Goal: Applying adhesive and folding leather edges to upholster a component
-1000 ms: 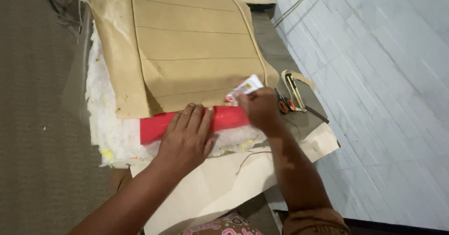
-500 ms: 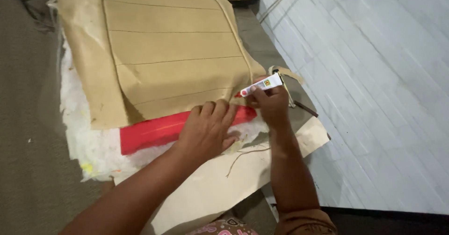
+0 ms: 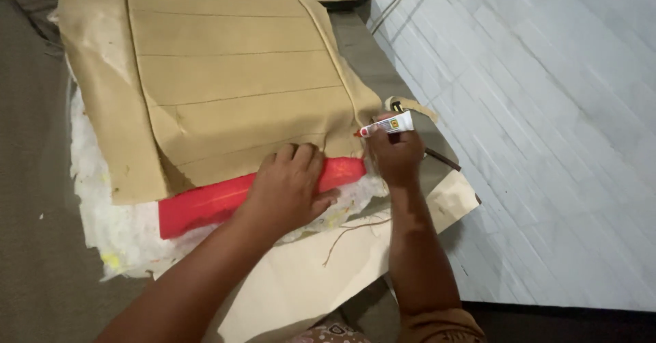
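1. Compared with half a second earlier, the right hand (image 3: 395, 157) has been kept at the right end of the red strip (image 3: 225, 199), and the small white tube (image 3: 388, 126) has been tilted so that its red tip is turned left, toward the tan seat cover (image 3: 225, 90).
2. The right hand's fingers are closed around the tube; its body is gripped from below and its tip projects to the left of the knuckles.
3. The left hand (image 3: 290, 189) is laid flat, fingers spread and unbent, on the red strip. Nothing is grasped; the strip is only pressed down.
4. The red strip is located under the left palm, with its long axis running from lower left to upper right. Its right end lies just beside the right hand's fingers, below the tube's tip.
5. The lower edge of the seat cover touches the strip along the far side of the left fingertips.
6. White padding (image 3: 116, 227) is seen beneath the strip, on the near side of the left hand.
7. A sheet of cream paper (image 3: 307, 281) lies beneath both forearms.
8. The right hand is nearer the strip's right end and the seam; the left hand covers the strip's middle.
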